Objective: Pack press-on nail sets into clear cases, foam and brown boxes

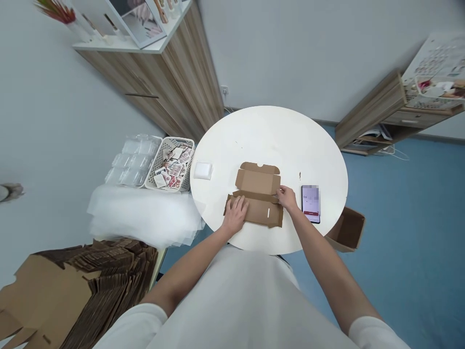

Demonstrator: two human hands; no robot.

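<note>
A brown cardboard mailer box (257,182) lies unfolded on the white round table (290,135), with its far panel and side flaps spread. My left hand (235,214) rests on the left of the near panel, fingers apart and pressing on the cardboard. At the box's right side, my right hand (286,197) has its fingertips closed on a side flap near the middle fold. A narrow white slot or mark shows on the near panel. To the right of my right hand lies a phone (310,203) with a lit screen.
A small white packet (202,170) sits at the table's left. Beyond it are a basket of cards (174,165), clear plastic cases (132,160), translucent sheets (141,213) and stacked flat cardboard (112,281). An open carton (347,230) stands on the floor at right.
</note>
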